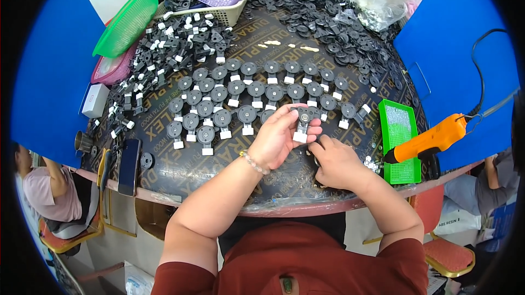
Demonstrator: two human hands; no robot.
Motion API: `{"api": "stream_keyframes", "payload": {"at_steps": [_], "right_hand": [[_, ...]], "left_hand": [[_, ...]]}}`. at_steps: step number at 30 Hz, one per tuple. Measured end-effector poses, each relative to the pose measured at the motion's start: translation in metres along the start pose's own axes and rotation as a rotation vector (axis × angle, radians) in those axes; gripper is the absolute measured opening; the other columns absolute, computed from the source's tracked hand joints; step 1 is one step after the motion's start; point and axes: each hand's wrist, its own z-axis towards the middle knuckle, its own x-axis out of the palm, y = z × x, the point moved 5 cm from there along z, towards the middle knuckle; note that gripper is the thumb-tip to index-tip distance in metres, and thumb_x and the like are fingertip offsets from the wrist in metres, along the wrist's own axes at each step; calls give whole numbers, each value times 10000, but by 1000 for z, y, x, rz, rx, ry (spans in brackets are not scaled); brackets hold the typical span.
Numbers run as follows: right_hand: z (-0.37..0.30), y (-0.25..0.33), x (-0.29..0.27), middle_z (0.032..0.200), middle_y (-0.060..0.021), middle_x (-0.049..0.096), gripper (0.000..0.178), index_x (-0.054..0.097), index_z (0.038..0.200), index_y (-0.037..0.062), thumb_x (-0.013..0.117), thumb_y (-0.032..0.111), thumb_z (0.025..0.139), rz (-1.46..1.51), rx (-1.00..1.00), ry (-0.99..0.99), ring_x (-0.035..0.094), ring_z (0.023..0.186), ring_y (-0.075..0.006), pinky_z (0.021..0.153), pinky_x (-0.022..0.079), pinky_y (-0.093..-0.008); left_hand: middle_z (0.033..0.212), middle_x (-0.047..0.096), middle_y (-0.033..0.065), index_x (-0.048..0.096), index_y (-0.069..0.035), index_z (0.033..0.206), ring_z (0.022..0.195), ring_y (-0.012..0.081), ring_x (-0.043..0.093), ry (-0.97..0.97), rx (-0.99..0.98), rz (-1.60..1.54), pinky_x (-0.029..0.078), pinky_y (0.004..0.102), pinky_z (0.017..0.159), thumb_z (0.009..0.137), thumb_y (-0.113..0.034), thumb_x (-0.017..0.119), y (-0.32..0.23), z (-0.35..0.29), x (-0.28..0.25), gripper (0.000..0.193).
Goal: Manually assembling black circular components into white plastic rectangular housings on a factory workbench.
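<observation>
My left hand, with a beaded bracelet at the wrist, is closed around a black wheel part with a white end block. Its round head points away from me. Right beside it, low over the table, my right hand has its fingers curled together; what they hold, if anything, is hidden. Beyond both hands stand several rows of similar black wheel assemblies, each a disc with a white block toward me. A single loose black disc lies at the left.
Black-and-white parts are heaped at far left, black discs at far right. At right are a green tray and an orange electric screwdriver. A phone and pliers lie at left, with baskets behind.
</observation>
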Motion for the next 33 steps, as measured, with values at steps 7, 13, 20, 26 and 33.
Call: {"api": "stream_keyframes", "payload": {"at_steps": [7,13,20,26,33], "right_hand": [[-14,-18,-9,1009,-138,558,269,590,938,67,728,132,718,216,90,-23,634,857,-361,755,527,-443],[-8,-36,-66,929,-109,657,184,655,871,6,791,35,750,422,128,-716,673,807,-223,673,553,-303],[21,-12,-56,1093,-150,681,219,689,923,6,792,72,741,365,-66,-806,688,909,-298,764,568,-361],[25,-3,-50,1130,-154,662,255,681,954,4,783,84,735,207,-144,-649,634,993,-320,862,527,-404],[30,-8,-60,1119,-129,639,449,648,1152,17,786,117,736,245,-114,-573,595,1018,-315,882,496,-398]], "left_hand": [[1197,613,246,458,-29,1333,1055,306,653,-3,7,-51,554,418,909,1047,-185,377,3,-1,0,336],[1191,615,236,463,-32,1292,1055,317,661,20,4,-124,556,423,910,1034,-153,427,3,-1,2,287],[1187,611,146,464,-44,1298,1077,244,633,88,29,-172,544,417,936,1033,-164,457,10,0,1,291],[1198,597,98,464,-72,1311,1085,193,612,62,85,-180,547,377,907,1040,-163,451,14,2,-5,286],[1201,594,96,467,-73,1312,1063,192,624,74,60,-160,552,370,902,1044,-148,432,13,1,3,281]]}}
